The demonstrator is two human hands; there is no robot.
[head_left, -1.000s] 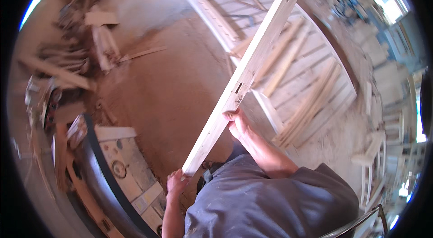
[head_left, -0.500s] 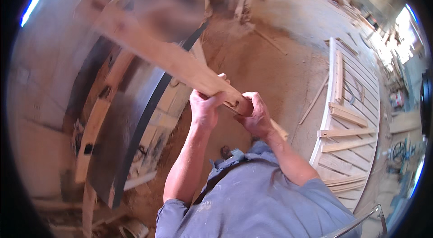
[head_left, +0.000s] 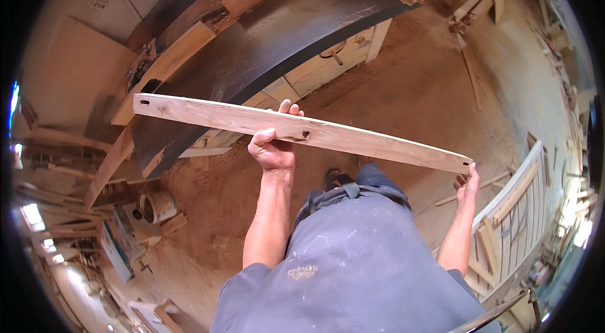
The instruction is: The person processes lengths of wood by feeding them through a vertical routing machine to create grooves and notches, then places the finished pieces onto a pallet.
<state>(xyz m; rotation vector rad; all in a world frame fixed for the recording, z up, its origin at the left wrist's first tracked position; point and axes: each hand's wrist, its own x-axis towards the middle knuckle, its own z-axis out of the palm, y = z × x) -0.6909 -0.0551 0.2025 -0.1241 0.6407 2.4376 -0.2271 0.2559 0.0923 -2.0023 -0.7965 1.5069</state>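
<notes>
Head view: hands grip rough (notched) plank.

Dark curved machine top lying across the upper view, white slatted frame standing at right, sawdust-covered floor, scrap timber lying about

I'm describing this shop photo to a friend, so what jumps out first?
A long pale wooden plank stretches across the middle, held level by the left hand near its centre and the right hand under its far end. Behind it, upper centre, lies a big dark curved panel above the sawdust floor.
</notes>
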